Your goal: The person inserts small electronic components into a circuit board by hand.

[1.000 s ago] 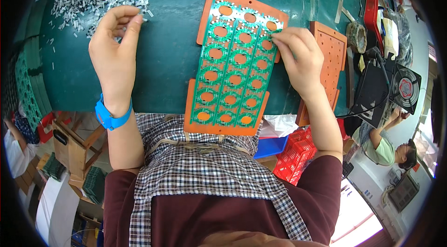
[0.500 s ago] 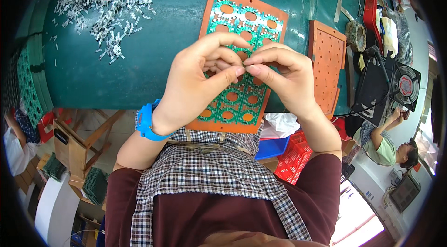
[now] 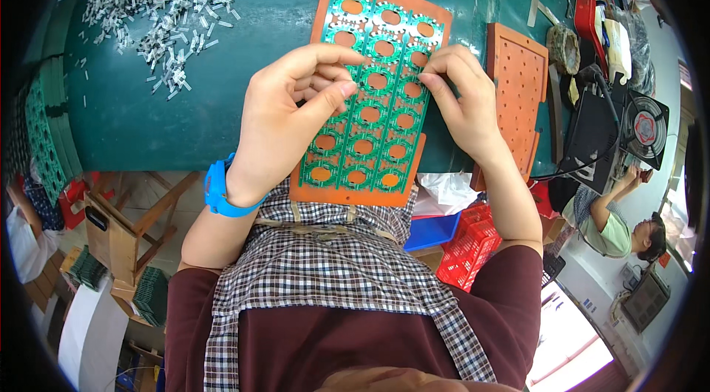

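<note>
A green circuit board panel with rows of round openings lies on an orange-brown tray in front of me. My left hand is over the panel's left side, its fingers curled and the thumb against them. The index fingertip stands apart from the thumb. Whatever the curled fingers may hold is hidden. At the panel's right edge, my right hand pinches thumb and index finger together close above the board. Anything between those fingertips is too small to make out. A pile of small grey-white parts with pins lies at the far left.
A second orange-brown tray with small holes lies to the right. Beyond it are a tape roll, a red box and a black fan. Stacked green boards stand at the left. Another person sits at the right.
My hands, whose fingertips met over the panel's middle, have parted: the left moved left, the right moved right and up to the panel's edge. The panel and tray appear slightly shifted left.
</note>
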`<state>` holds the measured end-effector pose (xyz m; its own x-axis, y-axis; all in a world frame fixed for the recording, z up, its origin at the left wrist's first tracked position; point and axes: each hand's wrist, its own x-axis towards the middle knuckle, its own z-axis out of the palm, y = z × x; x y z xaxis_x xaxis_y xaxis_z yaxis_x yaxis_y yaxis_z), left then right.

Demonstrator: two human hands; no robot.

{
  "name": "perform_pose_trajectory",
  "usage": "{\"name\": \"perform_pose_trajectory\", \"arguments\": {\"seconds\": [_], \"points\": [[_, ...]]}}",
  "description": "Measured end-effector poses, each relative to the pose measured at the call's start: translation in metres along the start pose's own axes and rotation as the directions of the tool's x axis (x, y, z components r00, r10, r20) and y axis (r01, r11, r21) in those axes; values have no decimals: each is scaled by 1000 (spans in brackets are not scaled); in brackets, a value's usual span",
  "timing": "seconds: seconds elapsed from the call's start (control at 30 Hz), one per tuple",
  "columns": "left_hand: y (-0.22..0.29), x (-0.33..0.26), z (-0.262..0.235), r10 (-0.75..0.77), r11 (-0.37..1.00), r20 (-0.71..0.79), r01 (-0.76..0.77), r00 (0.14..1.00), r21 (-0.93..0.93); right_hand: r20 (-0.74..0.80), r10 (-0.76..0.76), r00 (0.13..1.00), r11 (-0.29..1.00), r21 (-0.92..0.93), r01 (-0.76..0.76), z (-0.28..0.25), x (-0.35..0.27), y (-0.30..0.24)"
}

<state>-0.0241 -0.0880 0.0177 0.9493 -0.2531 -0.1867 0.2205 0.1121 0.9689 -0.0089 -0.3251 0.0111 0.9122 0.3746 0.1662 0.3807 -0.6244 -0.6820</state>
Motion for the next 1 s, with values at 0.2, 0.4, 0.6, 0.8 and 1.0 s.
{"name": "perform_pose_trajectory", "arguments": {"seconds": [0.2, 0.4, 0.6, 0.8, 1.0], "points": [[-3, -1, 1, 26, 999, -7, -26, 1000, 27, -49, -5, 999, 1000, -6, 4, 5, -4, 1], [2, -2, 2, 11, 999, 24, -12, 1000, 36, -85, 1, 996, 1000, -8, -1, 7, -7, 4], [0, -6, 8, -21, 999, 78, 24, 997, -42, -74, -313, 947, 914, -295, 279, 4, -13, 1], [-2, -12, 20, -15, 996, 166, 29, 986, -83, -36, -85, 996, 985, 145, 89, 9, -26, -41], [9, -16, 24, 59, 998, 158, -63, 986, 27, -74, 132, 988, 948, 301, -104, 1, -26, -33]]}}
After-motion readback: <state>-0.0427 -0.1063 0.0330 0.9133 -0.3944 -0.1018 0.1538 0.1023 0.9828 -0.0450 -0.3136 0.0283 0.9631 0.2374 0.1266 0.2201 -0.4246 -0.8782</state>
